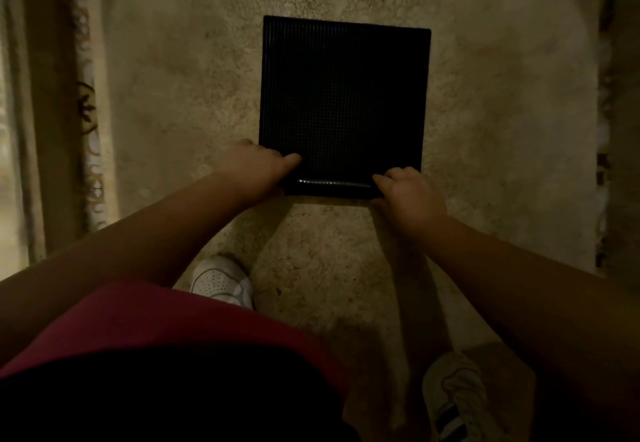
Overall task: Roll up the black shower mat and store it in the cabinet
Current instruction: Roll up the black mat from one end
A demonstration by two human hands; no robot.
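Black shower mat (343, 102) lies mostly flat on a beige shaggy rug (502, 130), ribbed/gridded face up. Near edge is turned up and curled over into a narrow first fold, with a thin glossy highlight along it between the two hands.

Left hand (254, 173): on the mat's near-left corner. Fingers curled over the turned-up edge, thumb pressed flat on the mat's top face just beyond the fold. Closed on the mat, not apart.

Right hand (408, 196): on the near-right corner. Fingers bent down and bunched together over the fold, knuckles up. Closed on the mat as well; what the fingertips do under the fold is hidden.

Relative to the fingers: the fold runs straight between both sets of fingertips; the flat remainder of the mat extends away from them, far edge well apart. Rug is bare on both sides outboard of the hands.

Behind the wrists, toward the body: white sneaker (223, 280) under the left forearm, a striped sneaker (453, 396) under the right forearm, both on the rug. Red shirt (166, 324) fills the lower left of view.

Outboard of the left hand, well apart: a patterned rug border (88, 102), then a pale curtain (20, 95). Scene is dim; no cabinet visible.
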